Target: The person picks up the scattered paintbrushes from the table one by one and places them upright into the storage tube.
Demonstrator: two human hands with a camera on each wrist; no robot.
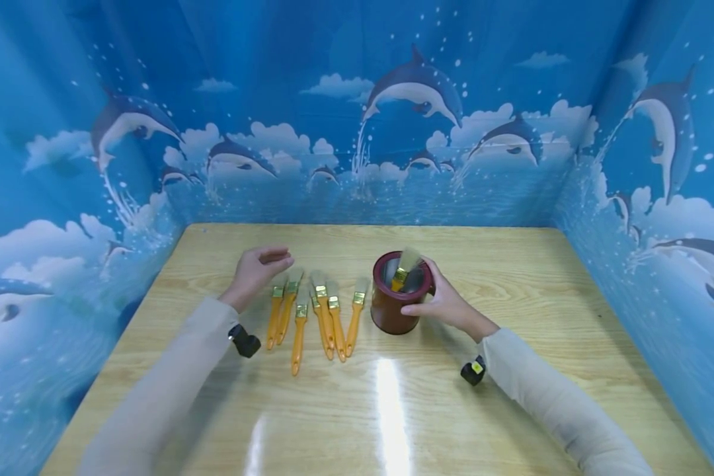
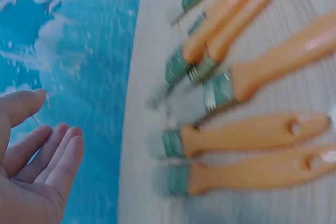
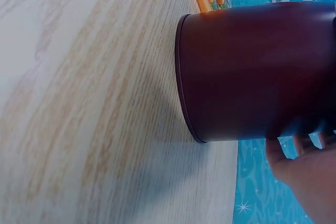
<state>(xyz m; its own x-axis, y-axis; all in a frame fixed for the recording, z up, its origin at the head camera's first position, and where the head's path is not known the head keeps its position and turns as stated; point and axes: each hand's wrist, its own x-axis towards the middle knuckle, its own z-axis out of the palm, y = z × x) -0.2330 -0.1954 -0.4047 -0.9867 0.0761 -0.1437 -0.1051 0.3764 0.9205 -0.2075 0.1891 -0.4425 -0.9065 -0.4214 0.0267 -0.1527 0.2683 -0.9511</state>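
Several paintbrushes (image 1: 298, 340) with orange handles, metal ferrules and pale bristles lie on the table, bristles pointing away from me. My left hand (image 1: 262, 268) hovers beside the bristle ends of the leftmost ones. Nothing is in its grasp, and in the left wrist view its fingers (image 2: 65, 169) are loosely extended. My right hand (image 1: 446, 304) grips a dark red-brown cylindrical pot (image 1: 393, 314) from its right, thumb on the near side. The pot stands upright on the table. One paintbrush (image 1: 403, 271) leans inside it, bristles up; its lower handle is hidden.
The light wood table (image 1: 494, 410) has its far edge against a blue dolphin-print curtain (image 1: 309, 53), which also runs along both sides. The loose brushes lie left of the pot. Small black cameras (image 1: 473, 371) are strapped to both wrists.
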